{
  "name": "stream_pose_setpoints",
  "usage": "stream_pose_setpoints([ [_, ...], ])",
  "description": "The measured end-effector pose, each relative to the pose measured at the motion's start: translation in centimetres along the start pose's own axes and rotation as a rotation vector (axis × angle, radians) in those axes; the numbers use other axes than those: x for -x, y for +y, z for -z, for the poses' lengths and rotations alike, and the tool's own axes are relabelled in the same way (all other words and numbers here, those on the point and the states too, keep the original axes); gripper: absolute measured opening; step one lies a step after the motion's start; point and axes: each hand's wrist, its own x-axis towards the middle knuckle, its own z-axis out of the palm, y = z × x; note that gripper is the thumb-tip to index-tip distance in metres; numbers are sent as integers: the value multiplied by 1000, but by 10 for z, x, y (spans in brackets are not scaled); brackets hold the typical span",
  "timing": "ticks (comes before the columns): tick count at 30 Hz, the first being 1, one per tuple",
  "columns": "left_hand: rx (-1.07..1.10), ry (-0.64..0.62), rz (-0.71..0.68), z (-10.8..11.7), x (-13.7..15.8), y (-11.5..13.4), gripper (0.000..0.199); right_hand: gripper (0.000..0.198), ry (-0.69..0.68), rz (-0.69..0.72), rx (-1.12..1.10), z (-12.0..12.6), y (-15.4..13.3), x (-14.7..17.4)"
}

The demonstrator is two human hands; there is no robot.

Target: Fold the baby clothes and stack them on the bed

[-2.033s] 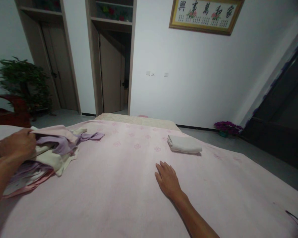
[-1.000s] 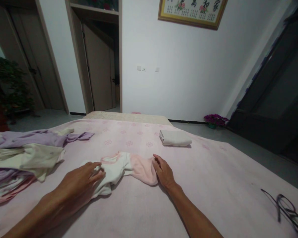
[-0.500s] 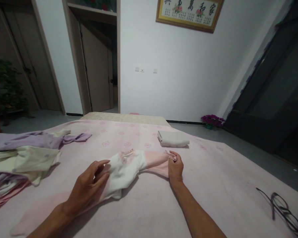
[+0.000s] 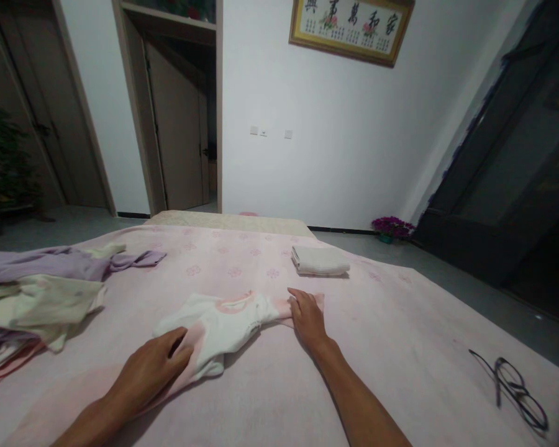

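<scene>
A small white top (image 4: 235, 329) with pink sleeves and a pink neckline lies spread across the pink bedsheet in front of me. Its left part is gripped by my left hand (image 4: 153, 363), with thumb and fingers curled onto the cloth near a pink patch. Some of that cloth is hidden under the hand. On the right, my right hand (image 4: 308, 318) rests on the pink sleeve with its fingers stretched out, pressing it flat. The sleeve's end (image 4: 320, 300) shows just past the knuckles.
A folded pale cloth (image 4: 320, 261) lies beyond my right hand. To the left is a loose heap of purple, cream and pink clothes (image 4: 46, 292). Black-framed eyeglasses (image 4: 512, 391) rest at the right on the pink sheet (image 4: 391, 347). Purple flowers (image 4: 392, 227) stand on the floor.
My right hand has let go of the sleeve's end, moved left and now lies over the sleeve. My left hand has moved slightly down and left, closing onto the top, whose body is spread wider.
</scene>
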Motion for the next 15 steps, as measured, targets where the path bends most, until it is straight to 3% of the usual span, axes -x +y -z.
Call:
stream_pose_setpoints([
  [4, 235, 71, -47, 14, 4, 12, 33, 33, -174, -48, 152, 3, -4, -1],
  [8, 547, 55, -26, 22, 11, 27, 37, 25, -206, -42, 230, 11, -10, -2],
  [12, 855, -37, 24, 23, 12, 29, 38, 11, -113, -39, 215, 14, -13, -4],
  [15, 931, -80, 11, 29, 5, 15, 38, 12, 56, -110, -13, 18, -12, -9],
])
